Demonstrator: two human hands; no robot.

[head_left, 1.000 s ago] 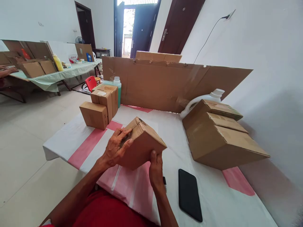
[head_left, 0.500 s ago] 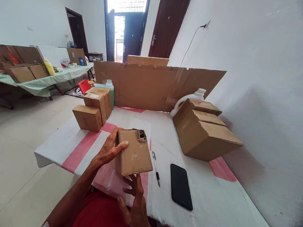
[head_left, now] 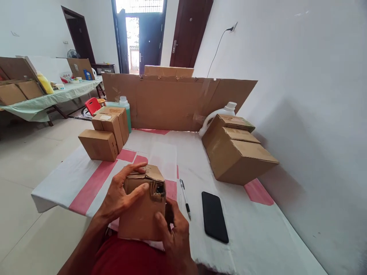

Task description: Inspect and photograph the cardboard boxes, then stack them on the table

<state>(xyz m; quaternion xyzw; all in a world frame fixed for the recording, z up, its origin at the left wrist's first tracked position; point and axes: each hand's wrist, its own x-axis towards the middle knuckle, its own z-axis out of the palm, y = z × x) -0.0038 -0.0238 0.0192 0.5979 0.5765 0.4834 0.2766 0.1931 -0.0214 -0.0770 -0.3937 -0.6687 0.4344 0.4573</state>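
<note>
A small brown cardboard box (head_left: 140, 214) with a torn, dark hole near its upper right corner is held close to my body, at the table's near edge. My left hand (head_left: 122, 193) grips it from the left, thumb on the front face and fingers over the top. On the lower right side, my right hand (head_left: 176, 227) has its thumb against the front face and its fingers behind the edge, partly hidden. To the right of the box, a pen (head_left: 185, 199) and a black smartphone (head_left: 215, 217) lie on the white and pink tablecloth (head_left: 243, 236).
Several cardboard boxes stand at the left (head_left: 99, 145) and right (head_left: 243, 160) of the table. Behind them are a green bottle (head_left: 128, 114), a white jug (head_left: 213, 116) and an upright cardboard panel (head_left: 166, 101). A second table (head_left: 71, 89) is at the far left.
The box has moved down toward my body and tilted so its top shows. My right hand, apart from it below before, now touches its right side. The view has shifted slightly.
</note>
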